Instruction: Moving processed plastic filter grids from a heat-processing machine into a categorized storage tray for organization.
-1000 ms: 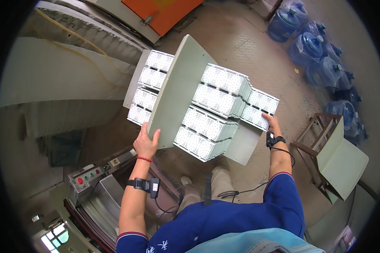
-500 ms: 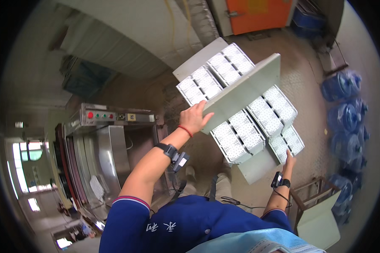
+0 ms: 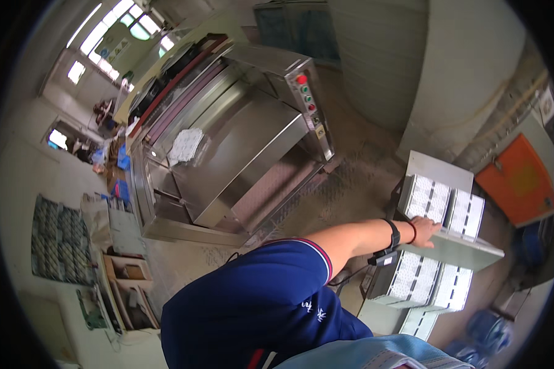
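My left hand (image 3: 425,232) grips the end of an upright pale panel (image 3: 468,249) on a cart, its fingers over the top edge. Stacks of white patterned pieces (image 3: 426,200) stand in blocks on the far side of this panel, with dark strips between them. On the near side are more white stacks (image 3: 414,275), and a lower stack (image 3: 418,323) shows beyond their front. The cart's bare pale deck (image 3: 375,320) is partly visible below. My right hand lies outside the picture.
A steel machine (image 3: 246,147) with coloured buttons stands left of the cart; a white patterned bundle (image 3: 188,146) lies on it. A wooden shelf unit (image 3: 129,289) is at lower left. An orange door (image 3: 520,178) is far right, and blue water bottles (image 3: 489,332) are lower right.
My view has swung left, so the machine fills the middle and the cart sits at the right. My left hand stays on the panel; my right hand, earlier at the low stack, has left the picture.
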`<state>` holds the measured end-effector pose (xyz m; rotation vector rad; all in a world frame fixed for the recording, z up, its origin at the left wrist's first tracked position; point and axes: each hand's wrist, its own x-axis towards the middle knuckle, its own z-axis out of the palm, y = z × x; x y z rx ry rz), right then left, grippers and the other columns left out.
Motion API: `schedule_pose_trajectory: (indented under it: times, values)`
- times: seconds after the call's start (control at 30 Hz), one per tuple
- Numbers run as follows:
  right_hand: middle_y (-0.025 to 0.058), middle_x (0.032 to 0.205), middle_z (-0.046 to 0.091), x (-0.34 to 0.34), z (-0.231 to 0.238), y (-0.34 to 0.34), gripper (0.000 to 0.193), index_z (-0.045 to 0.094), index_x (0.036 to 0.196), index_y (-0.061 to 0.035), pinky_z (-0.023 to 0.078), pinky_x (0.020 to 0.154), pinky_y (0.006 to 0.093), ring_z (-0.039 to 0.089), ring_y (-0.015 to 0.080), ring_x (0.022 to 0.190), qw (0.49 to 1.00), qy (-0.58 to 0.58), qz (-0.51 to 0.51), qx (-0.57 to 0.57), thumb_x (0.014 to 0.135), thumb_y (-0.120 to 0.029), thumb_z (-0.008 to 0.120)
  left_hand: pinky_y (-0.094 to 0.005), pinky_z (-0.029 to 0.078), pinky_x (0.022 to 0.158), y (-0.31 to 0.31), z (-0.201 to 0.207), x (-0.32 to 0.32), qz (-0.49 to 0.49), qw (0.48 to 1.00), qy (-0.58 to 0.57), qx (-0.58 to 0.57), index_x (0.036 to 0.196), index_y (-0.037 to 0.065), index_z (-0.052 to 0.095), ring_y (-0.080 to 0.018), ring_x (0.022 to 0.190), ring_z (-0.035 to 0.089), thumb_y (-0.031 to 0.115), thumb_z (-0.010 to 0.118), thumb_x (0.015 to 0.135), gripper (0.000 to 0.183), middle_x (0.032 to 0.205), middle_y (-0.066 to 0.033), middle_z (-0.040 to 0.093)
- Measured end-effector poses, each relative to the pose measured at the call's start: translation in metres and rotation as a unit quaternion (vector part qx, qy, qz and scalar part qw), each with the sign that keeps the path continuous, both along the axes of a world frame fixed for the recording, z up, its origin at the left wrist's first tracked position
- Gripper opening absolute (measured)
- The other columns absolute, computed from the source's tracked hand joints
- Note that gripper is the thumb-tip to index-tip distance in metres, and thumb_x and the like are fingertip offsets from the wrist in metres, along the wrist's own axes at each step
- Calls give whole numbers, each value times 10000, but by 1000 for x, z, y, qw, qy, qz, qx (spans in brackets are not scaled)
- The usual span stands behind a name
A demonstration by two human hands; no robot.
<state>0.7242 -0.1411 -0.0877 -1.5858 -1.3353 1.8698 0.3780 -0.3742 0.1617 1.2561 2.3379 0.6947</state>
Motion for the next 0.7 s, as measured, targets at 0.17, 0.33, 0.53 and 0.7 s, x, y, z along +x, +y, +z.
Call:
schedule_pose_trajectory:
  times: [0.17,0.33,0.53,0.7]
  values:
    - [125,894,620,-68,49,-40,289,590,1005,59,497,639,347,591,216,750,992,-5,73,101,826,-167,611,-398,383,936,-86,-4,-17,-12,993,4,119,1238,-20,360,-340,1118,456,281,687,718,684,1173,-217,472]
    - [125,887,620,-149,98,-116,278,589,1006,57,499,632,340,591,214,748,970,-4,133,201,827,-154,609,-401,397,919,-238,5,-89,77,963,10,260,1215,-36,383,-370,1098,468,254,685,704,661,1176,-240,474]
    - [124,880,621,-225,141,-220,265,588,1007,55,501,625,333,591,211,746,932,-14,190,310,827,-139,608,-414,425,883,-476,31,-191,286,909,56,299,1179,-10,420,-377,1044,521,279,662,733,584,1125,-239,532]
    - [124,874,621,-291,163,-297,255,587,1007,54,502,619,327,591,208,744,891,-17,248,379,827,-126,606,-432,408,910,-668,9,-257,509,799,94,307,1159,-38,437,-380,1068,502,302,666,741,585,1158,-250,506]
